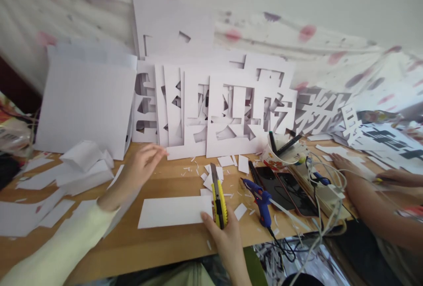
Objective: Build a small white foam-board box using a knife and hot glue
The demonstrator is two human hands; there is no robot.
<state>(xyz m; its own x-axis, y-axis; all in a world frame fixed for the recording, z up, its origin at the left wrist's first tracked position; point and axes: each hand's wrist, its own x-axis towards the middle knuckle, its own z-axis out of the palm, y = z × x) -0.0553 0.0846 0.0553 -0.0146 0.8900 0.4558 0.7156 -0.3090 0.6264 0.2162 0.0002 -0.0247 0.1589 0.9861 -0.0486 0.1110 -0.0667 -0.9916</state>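
Observation:
My right hand (pixel 228 242) is wrapped round a yellow and black utility knife (pixel 219 202), which points away from me over the table. Its thumb lies at the right end of a white rectangular strip of board (pixel 172 212) flat on the wood. Raised above the table to the left, my left hand (pixel 145 165) has its fingers stretched out and holds nothing that I can see. Its fingertips come near the lower left corner of a cut-out white board (pixel 194 149); whether they touch cannot be made out.
Several white boards with cut-out characters (pixel 231 145) lean at the back. A blue glue gun (pixel 261 200), phones (pixel 297 193), a tub of markers (pixel 280 156) and cables lie right. Scraps (pixel 82 162) cover the left. Another person's hands (pixel 345 165) work at far right.

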